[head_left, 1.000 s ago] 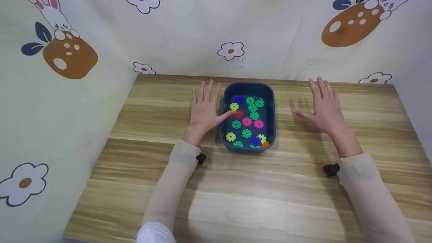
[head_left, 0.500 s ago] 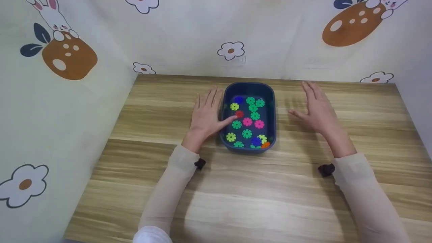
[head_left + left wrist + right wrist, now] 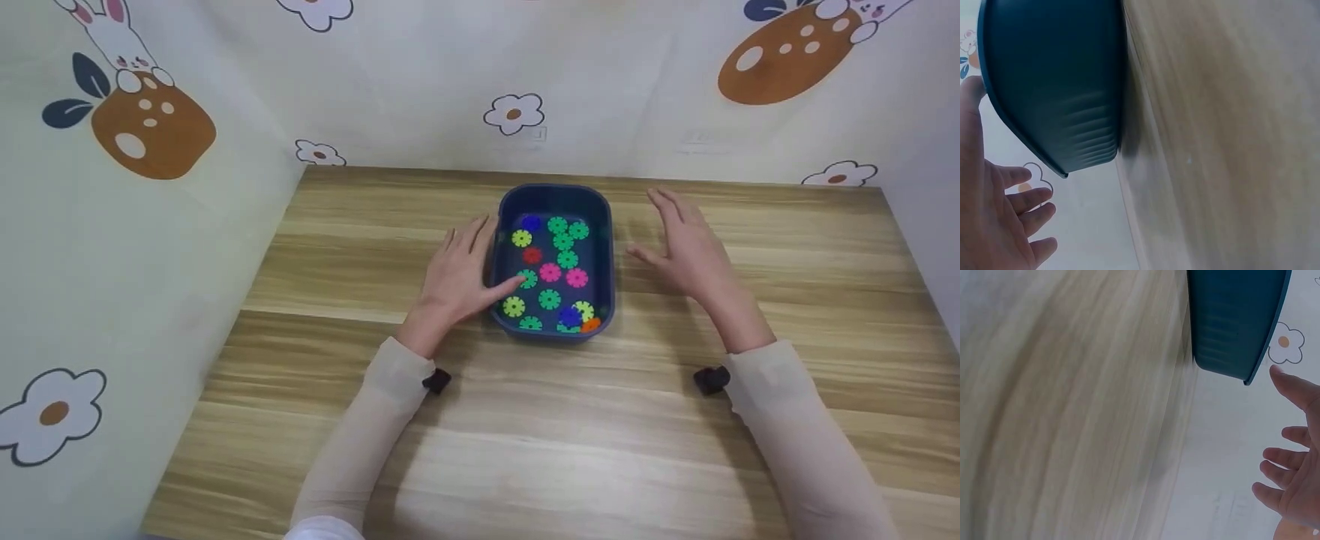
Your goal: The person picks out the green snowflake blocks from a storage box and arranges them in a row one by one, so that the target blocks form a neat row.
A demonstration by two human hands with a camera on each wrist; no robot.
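A dark blue plastic bin [image 3: 555, 196] stands on the wooden table in the head view. Several small notched plastic discs lie in it, among them a red disc [image 3: 532, 256], a pink disc [image 3: 550, 272] and an orange disc [image 3: 590, 325]. At the bin's left side is my left hand [image 3: 457, 281], fingers extended along the outside and thumb reaching over the rim. In the left wrist view its thumb [image 3: 970, 93] is at the bin's rim; whether it touches is unclear. My right hand [image 3: 691, 251] hovers to the right of the bin, apart from it, fingers spread and holding nothing.
The wood-grain table [image 3: 540, 435] extends around the bin. A pale patterned wall covering [image 3: 420, 82] rises behind the table's back edge and along the left. Each wrist carries a small black camera, such as the right wrist camera [image 3: 711, 380].
My right hand has moved left, closer to the bin. My left hand has drawn slightly toward me along the bin's side, its thumb shifting from the red disc to a green one. The bin stays put.
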